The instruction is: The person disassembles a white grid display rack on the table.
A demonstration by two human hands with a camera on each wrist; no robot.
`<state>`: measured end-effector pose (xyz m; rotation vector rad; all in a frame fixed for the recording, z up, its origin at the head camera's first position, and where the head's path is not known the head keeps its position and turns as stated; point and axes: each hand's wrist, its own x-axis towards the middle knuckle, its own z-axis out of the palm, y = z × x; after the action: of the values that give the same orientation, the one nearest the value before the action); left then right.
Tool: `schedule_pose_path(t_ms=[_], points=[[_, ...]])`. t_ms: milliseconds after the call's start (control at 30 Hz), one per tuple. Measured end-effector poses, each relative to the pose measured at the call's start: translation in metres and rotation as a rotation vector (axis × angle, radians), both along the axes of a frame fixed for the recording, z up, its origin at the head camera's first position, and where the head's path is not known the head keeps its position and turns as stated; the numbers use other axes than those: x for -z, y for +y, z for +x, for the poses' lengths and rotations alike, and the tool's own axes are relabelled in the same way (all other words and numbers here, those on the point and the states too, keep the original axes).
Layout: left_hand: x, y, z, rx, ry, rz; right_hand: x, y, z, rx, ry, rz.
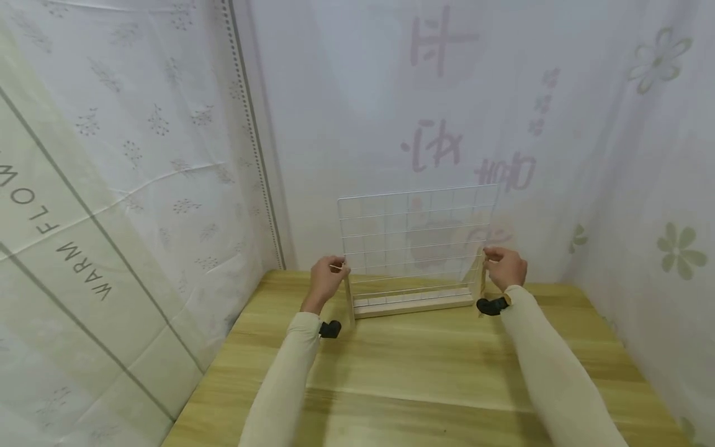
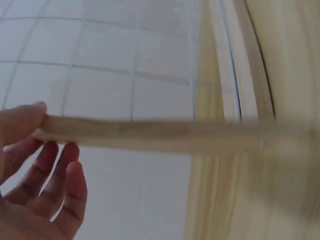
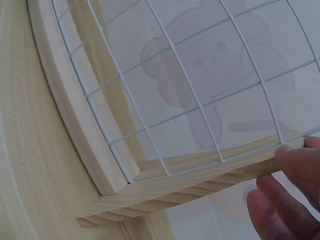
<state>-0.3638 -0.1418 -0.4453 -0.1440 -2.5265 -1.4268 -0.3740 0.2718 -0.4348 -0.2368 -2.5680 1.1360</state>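
Observation:
A white wire grid panel stands upright in a pale wooden frame, with its lower edge along the wooden base bar. My left hand pinches the top end of the left wooden side piece, thumb on one face and fingertips on the other. On the opposite side, my right hand grips the upper end of the right wooden side piece, its thumb close to the wire edge. Both side pieces rise from the two ends of the base bar. The left piece looks blurred at its lower end.
The frame stands on a wood-grain table near its back edge. Behind it hangs a pale printed curtain; more patterned fabric closes in the left and right sides. A black wrist device sits at the left cuff, another at the right.

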Motion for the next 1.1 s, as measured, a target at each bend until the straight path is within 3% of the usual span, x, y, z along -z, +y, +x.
schedule_pose_path(t_ms=[167, 333, 700, 900, 1100], points=[[0.007, -0.009, 0.017, 0.062, 0.06, -0.018, -0.003, -0.006, 0.003, 0.021, 0.035, 0.042], [0.013, -0.013, 0.03, 0.103, 0.065, -0.017, 0.001, -0.014, 0.002, 0.045, 0.053, 0.061], [0.012, -0.016, 0.05, 0.094, 0.14, -0.095, -0.004, -0.025, -0.004, 0.063, 0.067, 0.084], [0.013, -0.018, 0.062, 0.086, 0.22, -0.173, -0.001, -0.028, -0.009, 0.031, 0.06, 0.088], [0.017, -0.021, 0.078, 0.08, 0.265, -0.166, 0.005, -0.031, -0.018, -0.015, 0.092, 0.09]])
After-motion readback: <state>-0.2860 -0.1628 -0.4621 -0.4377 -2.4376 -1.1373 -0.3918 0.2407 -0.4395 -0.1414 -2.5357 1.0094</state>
